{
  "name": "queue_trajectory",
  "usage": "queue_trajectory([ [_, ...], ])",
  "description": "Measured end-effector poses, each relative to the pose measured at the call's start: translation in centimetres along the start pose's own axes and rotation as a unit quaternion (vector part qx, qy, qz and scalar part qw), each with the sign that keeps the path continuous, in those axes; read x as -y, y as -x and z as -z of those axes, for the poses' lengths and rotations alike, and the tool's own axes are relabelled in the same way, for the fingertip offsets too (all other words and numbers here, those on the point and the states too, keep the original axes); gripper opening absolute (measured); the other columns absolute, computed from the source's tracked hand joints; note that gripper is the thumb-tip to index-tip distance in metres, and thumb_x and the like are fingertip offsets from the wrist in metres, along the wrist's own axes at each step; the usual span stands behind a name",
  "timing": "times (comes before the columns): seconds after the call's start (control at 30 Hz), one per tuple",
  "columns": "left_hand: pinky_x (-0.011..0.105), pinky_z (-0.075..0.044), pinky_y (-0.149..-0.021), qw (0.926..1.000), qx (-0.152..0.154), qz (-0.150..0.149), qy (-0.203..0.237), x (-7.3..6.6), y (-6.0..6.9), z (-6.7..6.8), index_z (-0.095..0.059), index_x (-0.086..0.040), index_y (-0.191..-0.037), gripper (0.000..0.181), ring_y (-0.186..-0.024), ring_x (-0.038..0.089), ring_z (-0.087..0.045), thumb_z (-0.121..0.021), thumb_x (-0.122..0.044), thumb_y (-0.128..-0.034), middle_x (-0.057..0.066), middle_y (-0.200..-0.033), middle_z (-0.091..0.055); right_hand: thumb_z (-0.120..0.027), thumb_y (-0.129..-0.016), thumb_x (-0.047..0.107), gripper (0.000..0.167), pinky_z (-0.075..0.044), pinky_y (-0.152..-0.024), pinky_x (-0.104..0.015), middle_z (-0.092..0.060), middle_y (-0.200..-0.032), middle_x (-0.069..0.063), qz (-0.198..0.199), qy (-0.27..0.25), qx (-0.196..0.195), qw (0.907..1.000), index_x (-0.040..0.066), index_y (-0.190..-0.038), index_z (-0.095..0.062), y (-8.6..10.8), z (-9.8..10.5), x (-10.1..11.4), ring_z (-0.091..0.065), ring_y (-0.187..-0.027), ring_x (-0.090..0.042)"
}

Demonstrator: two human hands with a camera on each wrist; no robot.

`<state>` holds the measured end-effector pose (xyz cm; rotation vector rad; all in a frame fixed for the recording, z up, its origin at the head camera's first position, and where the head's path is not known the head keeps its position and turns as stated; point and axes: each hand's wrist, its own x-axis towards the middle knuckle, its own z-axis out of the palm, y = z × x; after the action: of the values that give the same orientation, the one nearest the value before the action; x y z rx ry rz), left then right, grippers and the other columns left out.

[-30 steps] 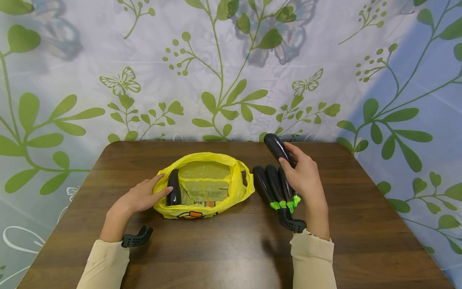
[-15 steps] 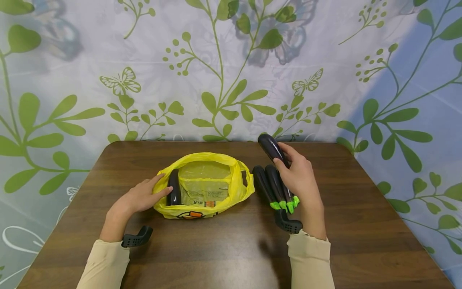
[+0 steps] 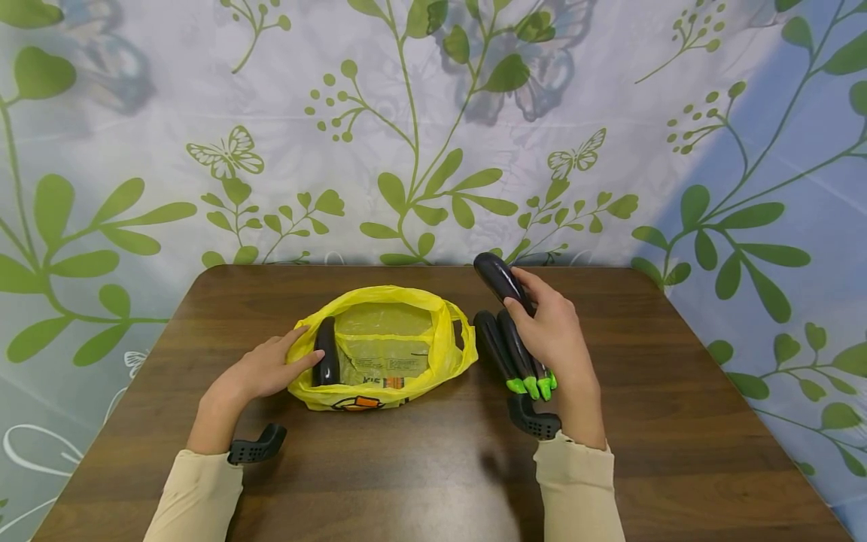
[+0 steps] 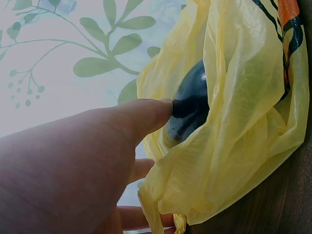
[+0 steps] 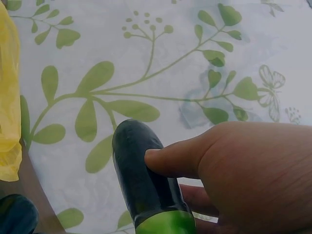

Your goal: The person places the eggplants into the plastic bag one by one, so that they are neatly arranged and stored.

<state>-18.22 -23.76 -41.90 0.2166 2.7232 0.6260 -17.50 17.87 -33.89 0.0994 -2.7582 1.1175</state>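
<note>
A yellow plastic bag (image 3: pixel 443 350) lies with its mouth open on the table, and one dark eggplant (image 3: pixel 327 350) is inside along its left side. My left hand (image 3: pixel 260 369) holds the bag's left side, its thumb touching that eggplant; the left wrist view shows the other fingers partly behind the plastic. Right of the bag, my right hand (image 3: pixel 552 324) grips another eggplant (image 5: pixel 141 165) above the table, thumb on one side and fingers on the other. Its green stem end (image 5: pixel 165 223) shows in the right wrist view. Several more eggplants (image 3: pixel 497 348) lie below that hand, partly hidden by it.
The brown wooden table (image 3: pixel 406 474) runs up to a hanging cloth (image 3: pixel 433 150) with green leaves and butterflies at its back edge. Black wrist mounts (image 3: pixel 257 444) sit on both arms.
My right hand has moved a little to the left toward the bag, carrying its eggplant. The left hand and the bag stay where they were.
</note>
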Motion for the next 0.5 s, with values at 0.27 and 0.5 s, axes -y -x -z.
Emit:
queue_trajectory([
  [0.27,0.077,-0.032,-0.107,1.0,0.001,-0.001,0.003,-0.01,0.09,0.05,-0.023,-0.002,-0.163,0.09,-0.142,0.063,-0.03,-0.044,-0.065,-0.1027,0.04,-0.158,-0.03,-0.059,-0.105,0.02,0.054,-0.05,-0.103,-0.059,-0.059,-0.144,-0.021,-0.003,0.0,0.005,1.0,0.014,-0.157,-0.045,-0.02,-0.34,0.41,-0.061,-0.128,-0.04],
  [0.5,0.077,-0.032,-0.107,1.0,0.002,0.0,0.002,-0.01,0.13,0.08,-0.023,-0.002,-0.163,0.09,-0.142,0.063,-0.03,-0.044,-0.066,-0.1026,0.041,-0.157,-0.031,-0.059,-0.105,0.019,0.054,-0.05,-0.103,-0.058,-0.06,-0.144,-0.02,0.002,-0.002,0.01,0.9999,0.014,-0.157,-0.045,-0.1,-0.61,0.62,-0.061,-0.126,-0.039],
])
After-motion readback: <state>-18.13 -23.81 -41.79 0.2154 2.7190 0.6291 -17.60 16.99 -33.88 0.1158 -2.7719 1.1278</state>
